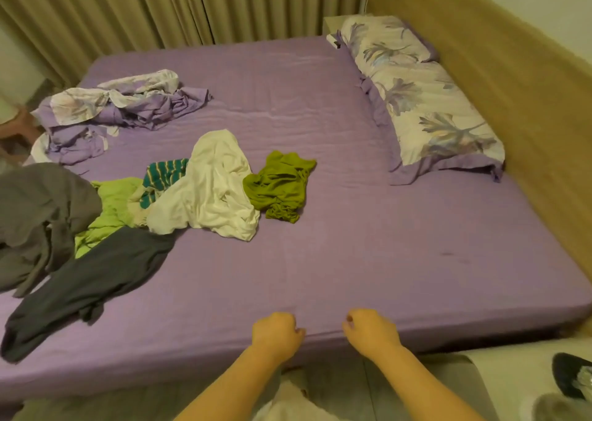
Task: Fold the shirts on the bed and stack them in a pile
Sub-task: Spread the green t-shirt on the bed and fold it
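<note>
Several crumpled shirts lie on the left half of the purple bed [368, 235]: a white shirt [211, 190], an olive green shirt [278, 187], a bright green shirt [112, 209], a teal striped shirt [163, 175], a dark grey shirt [93, 279] and a lighter grey garment [35, 215] at the left edge. My left hand [277, 332] and my right hand [368, 327] hover side by side over the bed's near edge, both curled into loose fists with nothing in them, well apart from the clothes.
A rumpled purple floral bedcover [118, 106] lies at the far left of the bed. A floral pillow [423, 100] rests along the padded headboard [519, 100] on the right. Curtains [160, 7] hang behind. A dark shoe [570, 375] sits on the floor at bottom right.
</note>
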A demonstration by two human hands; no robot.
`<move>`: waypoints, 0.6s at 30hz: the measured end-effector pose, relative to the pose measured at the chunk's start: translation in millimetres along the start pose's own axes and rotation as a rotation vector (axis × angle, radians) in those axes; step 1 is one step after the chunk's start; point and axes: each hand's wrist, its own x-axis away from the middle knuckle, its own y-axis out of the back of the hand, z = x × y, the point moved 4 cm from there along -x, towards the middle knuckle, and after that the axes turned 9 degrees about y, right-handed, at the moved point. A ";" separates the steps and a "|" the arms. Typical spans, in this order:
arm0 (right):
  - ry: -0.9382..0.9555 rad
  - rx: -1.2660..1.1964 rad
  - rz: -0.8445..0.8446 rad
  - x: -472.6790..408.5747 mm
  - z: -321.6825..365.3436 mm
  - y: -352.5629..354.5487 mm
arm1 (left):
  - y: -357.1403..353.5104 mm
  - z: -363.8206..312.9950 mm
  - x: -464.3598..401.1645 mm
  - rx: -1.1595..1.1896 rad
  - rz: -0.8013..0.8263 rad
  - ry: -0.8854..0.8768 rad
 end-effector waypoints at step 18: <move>0.123 0.044 0.067 -170.3 2.6 101.8 | 110.6 -8.1 -121.8 0.096 -0.042 0.129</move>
